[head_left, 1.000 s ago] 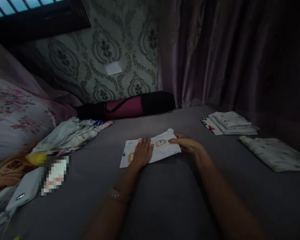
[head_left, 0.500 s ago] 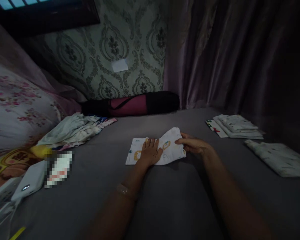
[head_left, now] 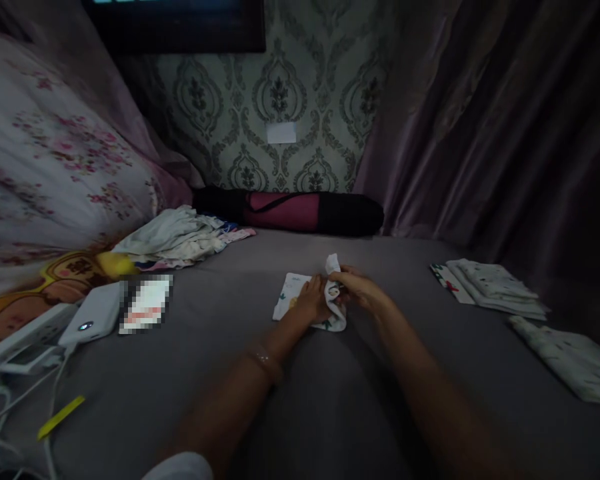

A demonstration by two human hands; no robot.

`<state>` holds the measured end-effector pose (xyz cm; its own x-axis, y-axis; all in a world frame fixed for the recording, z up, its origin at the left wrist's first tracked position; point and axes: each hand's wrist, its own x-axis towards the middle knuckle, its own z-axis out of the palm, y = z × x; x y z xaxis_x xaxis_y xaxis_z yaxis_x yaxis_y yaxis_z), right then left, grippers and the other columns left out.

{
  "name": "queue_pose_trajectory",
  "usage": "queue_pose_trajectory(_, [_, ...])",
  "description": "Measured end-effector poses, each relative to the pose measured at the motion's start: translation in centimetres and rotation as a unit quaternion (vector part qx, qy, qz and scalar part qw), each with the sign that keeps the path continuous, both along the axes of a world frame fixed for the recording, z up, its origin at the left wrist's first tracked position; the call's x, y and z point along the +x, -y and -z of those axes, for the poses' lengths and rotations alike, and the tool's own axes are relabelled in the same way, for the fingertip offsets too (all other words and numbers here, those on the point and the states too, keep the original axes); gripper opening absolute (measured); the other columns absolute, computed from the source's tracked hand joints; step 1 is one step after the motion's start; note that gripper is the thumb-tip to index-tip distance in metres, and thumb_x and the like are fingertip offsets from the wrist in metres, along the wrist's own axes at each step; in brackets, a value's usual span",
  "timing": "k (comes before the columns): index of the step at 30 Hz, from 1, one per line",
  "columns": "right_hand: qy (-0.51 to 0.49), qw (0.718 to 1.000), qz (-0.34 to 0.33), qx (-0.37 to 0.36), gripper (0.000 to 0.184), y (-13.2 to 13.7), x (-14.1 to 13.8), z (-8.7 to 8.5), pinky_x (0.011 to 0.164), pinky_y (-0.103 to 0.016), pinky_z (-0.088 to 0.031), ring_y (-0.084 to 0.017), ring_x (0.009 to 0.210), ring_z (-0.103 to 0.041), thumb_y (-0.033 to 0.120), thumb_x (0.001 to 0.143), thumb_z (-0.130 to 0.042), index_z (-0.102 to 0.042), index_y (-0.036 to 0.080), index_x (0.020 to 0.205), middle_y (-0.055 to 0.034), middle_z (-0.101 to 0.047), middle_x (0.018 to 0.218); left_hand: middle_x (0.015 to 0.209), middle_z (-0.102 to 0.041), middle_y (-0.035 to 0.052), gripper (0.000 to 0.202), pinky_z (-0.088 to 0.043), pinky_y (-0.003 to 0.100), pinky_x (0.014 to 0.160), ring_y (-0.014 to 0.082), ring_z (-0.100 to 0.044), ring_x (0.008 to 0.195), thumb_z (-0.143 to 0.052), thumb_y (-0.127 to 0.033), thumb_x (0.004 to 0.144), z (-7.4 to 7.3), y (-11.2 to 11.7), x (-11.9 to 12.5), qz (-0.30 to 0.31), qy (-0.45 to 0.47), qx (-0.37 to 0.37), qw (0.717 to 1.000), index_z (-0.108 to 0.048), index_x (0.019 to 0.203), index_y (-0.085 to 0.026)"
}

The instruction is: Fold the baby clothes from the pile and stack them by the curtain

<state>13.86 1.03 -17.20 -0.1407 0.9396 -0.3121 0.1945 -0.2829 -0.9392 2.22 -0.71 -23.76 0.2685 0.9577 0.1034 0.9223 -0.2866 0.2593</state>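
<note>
A white cloth with a yellow and green print lies on the grey bed sheet, its right part lifted and bent over. My left hand presses on the middle of the cloth, fingers stretched out, with a clear band round the wrist. At the raised right edge, my right hand grips the cloth between thumb and fingers. Some of the right hand's fingers are hidden behind the fold.
Folded cloths are stacked at the right, with another folded cloth nearer. Crumpled clothes lie at the left. A white power bank, a power strip, cables and a yellow strip sit front left. A black-and-maroon bag lies along the wall.
My right hand has brought the cloth's right edge up and leftward, bending it toward my left hand. The left hand still presses on the cloth. The camera view has turned left.
</note>
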Motion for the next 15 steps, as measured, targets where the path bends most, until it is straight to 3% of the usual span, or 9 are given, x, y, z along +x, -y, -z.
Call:
queue_pose_trajectory(4, [0.006,1.0,-0.003,-0.012,0.025,0.2,-1.0,-0.1,0.038,-0.018,-0.044,-0.009,0.04,-0.053,0.01,0.081,-0.051,-0.052,0.013,0.106,0.0042,-0.056,0.057,0.145,-0.041,0.0186,0.049,-0.03,0.039,0.11,0.0284,-0.038,0.134,-0.046,-0.03,0.088,0.1,0.7,-5.1,0.008,0.026,0.026,0.999,-0.051,0.132,-0.01])
queue_pose_trajectory(8, [0.018,0.999,-0.009,-0.033,0.038,0.1,-2.9,0.5,0.038,-0.019,-0.047,-0.011,0.041,-0.056,0.01,0.079,-0.055,-0.047,0.013,0.117,0.0032,-0.059,0.059,0.115,-0.062,0.0124,0.035,-0.043,0.034,0.095,0.023,-0.057,0.108,-0.043,-0.034,0.088,1.9,0.9,-9.4,-0.038,0.143,0.067,0.987,-0.066,0.108,-0.016])
queue_pose_trajectory(12, [0.048,0.999,-0.021,-0.016,0.05,-0.4,-5.4,2.3,0.038,-0.02,-0.05,-0.012,0.041,-0.059,0.014,0.078,-0.06,-0.041,0.014,0.124,0.0018,-0.062,0.062,0.084,-0.067,0.0059,0.034,-0.047,0.028,0.073,0.0182,-0.061,0.079,-0.045,-0.035,0.085,3.3,0.6,-10.8,-0.109,0.29,0.013,0.951,-0.069,0.095,-0.014])
queue_pose_trajectory(15, [0.076,0.997,-0.028,0.013,0.05,-0.8,-7.0,3.9,0.038,-0.022,-0.05,-0.013,0.041,-0.059,0.015,0.077,-0.06,-0.042,0.014,0.124,-0.0001,-0.065,0.066,0.073,-0.065,0.0021,0.038,-0.042,0.024,0.061,0.0154,-0.057,0.068,-0.044,-0.041,0.083,3.4,0.6,-10.8,-0.112,0.359,-0.018,0.926,-0.069,0.087,-0.013])
